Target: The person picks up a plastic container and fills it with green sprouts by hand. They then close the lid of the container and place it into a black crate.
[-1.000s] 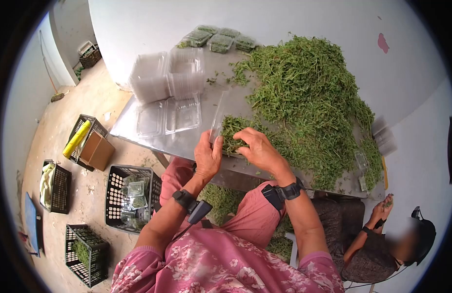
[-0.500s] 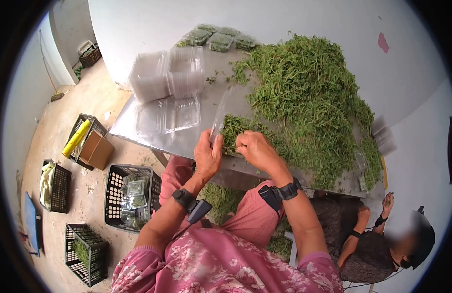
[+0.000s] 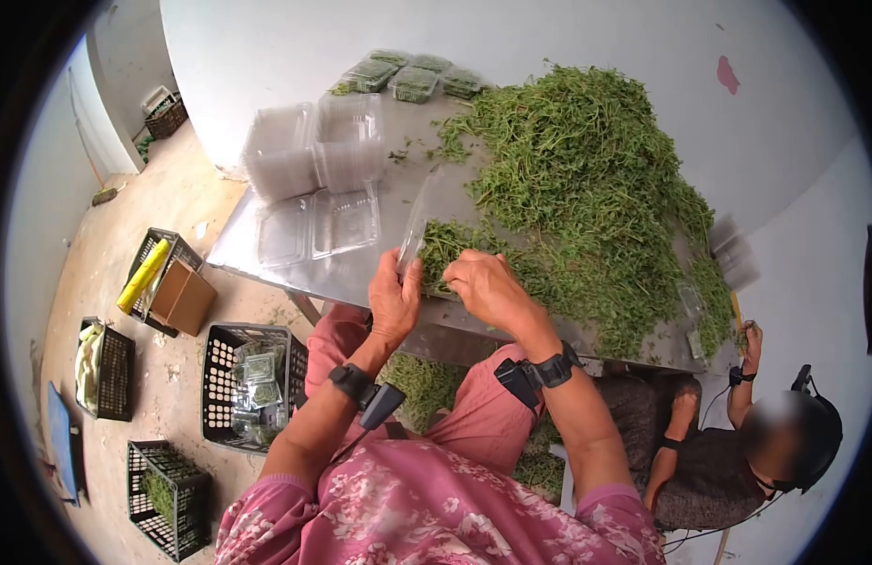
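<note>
My left hand (image 3: 395, 299) is closed round the near side of a clear plastic clamshell box (image 3: 418, 217), whose lid stands up along its left. Leafy green stems (image 3: 443, 242) fill the box, hiding its far edge. My right hand (image 3: 492, 290) is at the box's right side, its fingers curled in a pinch at the greens; the fingertips are partly hidden. A large heap of the same greens (image 3: 577, 179) covers the table to the right. An open, unfilled clamshell (image 3: 347, 222) lies left of my hands, in front of tall stacks of nested clamshells (image 3: 283, 155).
Several filled, closed boxes (image 3: 414, 85) sit at the back of the metal table (image 3: 236, 243). Black crates stand on the floor to the left; the nearest crate (image 3: 219, 400) holds packed boxes. A co-worker (image 3: 709, 476) sits at the right, near another stack of clamshells (image 3: 734, 252).
My right hand has shifted slightly left across the greens, its fingers more tightly curled. My left hand still holds the box. The co-worker's raised hand has lowered, and the view has shifted slightly.
</note>
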`<action>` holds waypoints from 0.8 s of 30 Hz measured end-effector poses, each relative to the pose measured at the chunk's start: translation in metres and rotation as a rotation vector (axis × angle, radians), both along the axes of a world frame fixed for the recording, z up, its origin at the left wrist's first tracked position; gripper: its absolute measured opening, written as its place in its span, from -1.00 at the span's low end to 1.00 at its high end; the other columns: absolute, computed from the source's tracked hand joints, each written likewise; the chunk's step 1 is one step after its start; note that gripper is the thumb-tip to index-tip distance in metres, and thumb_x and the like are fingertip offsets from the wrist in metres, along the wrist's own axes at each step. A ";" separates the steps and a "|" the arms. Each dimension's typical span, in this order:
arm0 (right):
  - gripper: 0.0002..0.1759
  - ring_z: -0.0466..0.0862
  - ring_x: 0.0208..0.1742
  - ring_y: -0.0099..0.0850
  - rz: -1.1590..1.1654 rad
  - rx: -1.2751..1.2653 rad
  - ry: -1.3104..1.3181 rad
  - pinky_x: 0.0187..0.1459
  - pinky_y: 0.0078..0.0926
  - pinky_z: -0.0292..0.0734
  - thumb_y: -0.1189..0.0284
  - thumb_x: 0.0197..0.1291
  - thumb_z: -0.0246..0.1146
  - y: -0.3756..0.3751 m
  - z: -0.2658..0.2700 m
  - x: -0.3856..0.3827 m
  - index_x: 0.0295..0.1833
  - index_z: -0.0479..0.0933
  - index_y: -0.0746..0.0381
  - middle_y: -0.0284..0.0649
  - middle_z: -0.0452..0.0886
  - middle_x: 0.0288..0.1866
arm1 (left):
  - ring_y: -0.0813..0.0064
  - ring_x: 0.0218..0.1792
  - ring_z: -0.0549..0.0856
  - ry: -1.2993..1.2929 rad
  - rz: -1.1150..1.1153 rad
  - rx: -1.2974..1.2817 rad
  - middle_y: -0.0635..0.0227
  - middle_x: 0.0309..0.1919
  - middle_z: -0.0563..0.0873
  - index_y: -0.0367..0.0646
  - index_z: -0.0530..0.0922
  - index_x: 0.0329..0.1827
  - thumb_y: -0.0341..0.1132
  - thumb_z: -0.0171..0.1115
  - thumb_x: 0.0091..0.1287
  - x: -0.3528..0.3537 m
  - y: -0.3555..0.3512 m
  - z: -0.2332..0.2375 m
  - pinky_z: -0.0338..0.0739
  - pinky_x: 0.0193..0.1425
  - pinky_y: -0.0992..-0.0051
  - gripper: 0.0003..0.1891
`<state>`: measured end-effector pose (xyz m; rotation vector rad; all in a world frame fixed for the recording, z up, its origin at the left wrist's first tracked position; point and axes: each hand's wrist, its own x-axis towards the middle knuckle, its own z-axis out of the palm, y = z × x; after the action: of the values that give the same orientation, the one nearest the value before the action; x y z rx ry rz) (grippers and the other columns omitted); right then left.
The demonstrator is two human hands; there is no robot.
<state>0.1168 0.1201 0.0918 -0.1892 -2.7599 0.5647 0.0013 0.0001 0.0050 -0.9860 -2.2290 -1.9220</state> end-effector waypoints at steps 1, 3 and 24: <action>-0.88 0.63 -0.17 -0.03 0.006 -0.012 -0.018 -0.14 -0.17 0.51 0.49 0.18 0.22 -0.001 0.000 -0.001 -0.24 0.65 0.26 -0.08 0.63 -0.27 | 0.18 -0.43 0.65 0.012 0.007 -0.007 0.16 -0.47 0.63 -0.24 0.49 0.02 -0.16 0.17 0.45 0.000 0.000 -0.001 0.51 -0.28 0.26 -0.70; -0.86 0.63 -0.17 -0.05 0.021 -0.037 -0.052 -0.11 -0.17 0.47 0.45 0.20 0.22 -0.004 0.000 -0.005 -0.25 0.65 0.26 -0.08 0.63 -0.27 | 0.17 -0.43 0.65 0.038 0.022 -0.022 0.15 -0.47 0.63 -0.24 0.49 0.02 -0.16 0.17 0.45 -0.001 0.000 -0.001 0.51 -0.27 0.25 -0.69; -0.76 0.59 0.00 -0.23 -0.049 0.017 0.193 0.05 -0.32 0.27 0.37 0.17 0.32 -0.010 -0.011 0.004 -0.08 0.61 0.24 -0.19 0.64 -0.05 | 0.06 -0.36 0.66 -0.004 0.016 -0.026 0.07 -0.39 0.64 -0.23 0.49 0.00 -0.18 0.18 0.43 0.000 0.000 0.000 0.50 -0.24 0.21 -0.71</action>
<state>0.1211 0.1105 0.0811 -0.1869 -2.5651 0.5181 0.0016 0.0004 0.0047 -0.9652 -2.2629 -1.8940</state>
